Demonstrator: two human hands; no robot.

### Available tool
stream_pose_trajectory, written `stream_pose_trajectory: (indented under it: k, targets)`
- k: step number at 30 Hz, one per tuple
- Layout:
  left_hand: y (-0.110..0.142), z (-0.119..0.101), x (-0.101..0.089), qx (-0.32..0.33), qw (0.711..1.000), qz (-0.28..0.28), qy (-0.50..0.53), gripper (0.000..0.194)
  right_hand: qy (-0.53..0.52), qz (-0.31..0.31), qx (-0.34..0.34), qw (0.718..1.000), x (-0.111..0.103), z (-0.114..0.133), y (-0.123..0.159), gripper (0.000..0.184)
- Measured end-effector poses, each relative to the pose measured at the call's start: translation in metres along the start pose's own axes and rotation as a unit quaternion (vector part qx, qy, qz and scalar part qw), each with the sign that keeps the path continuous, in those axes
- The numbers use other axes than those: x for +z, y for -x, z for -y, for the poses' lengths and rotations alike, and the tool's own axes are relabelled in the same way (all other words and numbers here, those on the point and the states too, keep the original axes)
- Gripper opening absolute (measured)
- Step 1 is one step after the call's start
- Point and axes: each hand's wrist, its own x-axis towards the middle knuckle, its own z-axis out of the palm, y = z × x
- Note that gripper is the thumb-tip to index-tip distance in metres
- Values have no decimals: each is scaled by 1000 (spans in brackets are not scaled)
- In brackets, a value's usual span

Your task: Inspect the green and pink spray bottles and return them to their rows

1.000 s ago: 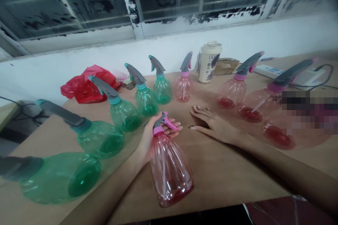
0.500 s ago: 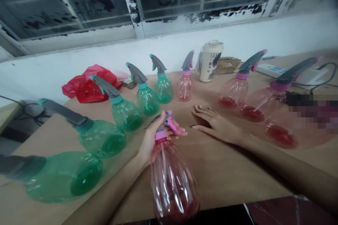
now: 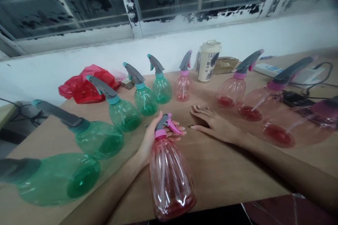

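My left hand (image 3: 149,139) holds a clear pink spray bottle (image 3: 170,177) by its grey and pink spray head, close to the table's front edge. The thumb lies along the left of the head, and the fingers reach behind it past the pink trigger. The bottle leans, with its base toward me. Flat on the table to the right rests my right hand (image 3: 215,123), fingers stretched out and nothing in it. Beyond it stands another pink spray bottle (image 3: 230,90). A green spray bottle (image 3: 124,114) is left of my left hand.
Several green spray bottles line the left side, among them one lying large in the near corner (image 3: 60,179). More pink ones (image 3: 182,86) stand at the back and right. Behind are a red plastic bag (image 3: 88,86), a lidded cup (image 3: 208,62), a cardboard piece (image 3: 225,65) and a power strip (image 3: 271,70).
The pink bottle in my left hand has tilted a little, its base rising slightly. My left fingers have straightened behind the trigger. My right hand stays flat; the view has shifted slightly.
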Motion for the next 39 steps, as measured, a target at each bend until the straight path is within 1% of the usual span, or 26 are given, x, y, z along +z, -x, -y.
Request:
stream_pose_trajectory:
  k: [2,4,6,8,12,17,24,31,33,35,37,39]
  targets:
    - [1,0,1,-4,1000,-1,-4,53,3,2,1,1000,0,0,0,67]
    - [4,1,2,3,1000,-14,-9,47,7,5,1,1000,-1,0,0,69]
    - [9,1,5,23,999,-34,-14,41,7,7,3,1000,-1,1,0,69]
    - [14,-1,8,46,998,-42,-20,38,5,7,7,1000,-1,2,0,70]
    - [14,-5,8,84,995,-18,-45,40,-1,8,9,1000,-2,2,0,69]
    - [4,-5,0,40,998,-32,-43,44,-6,12,5,1000,-2,0,0,68]
    - [3,-1,-1,23,999,-21,-37,43,-11,9,1,1000,-3,0,1,66]
    - [4,0,3,26,997,-20,-64,31,-1,17,5,1000,-6,2,1,69]
    - [6,-1,5,29,997,-35,-68,28,2,21,4,1000,-7,2,1,70]
    - [10,-3,6,49,994,-66,-73,24,-1,21,5,1000,-8,2,1,69]
    - [15,-5,8,82,989,-98,-77,23,-14,18,13,1000,-8,3,2,68]
    - [21,-9,8,124,982,-117,-82,25,-38,14,27,999,-10,7,2,65]
